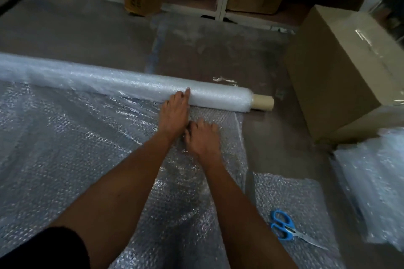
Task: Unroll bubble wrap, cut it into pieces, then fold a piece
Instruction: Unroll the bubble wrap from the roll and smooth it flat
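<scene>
Your left hand [175, 111] presses straight fingers against the bubble wrap roll [131, 85] lying from 9 to 3 o'clock, your right hand [203, 137] rests loosely curled on the unrolled sheet [76, 137], and blue scissors [286, 228] lie at 5 o'clock.

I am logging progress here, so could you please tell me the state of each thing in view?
bubble wrap roll: partly unrolled, lying on the floor
unrolled sheet: spread flat
left hand: open, fingers pressing the roll
right hand: resting on the sheet
scissors: closed, lying unused
large cardboard box: taped shut
</scene>
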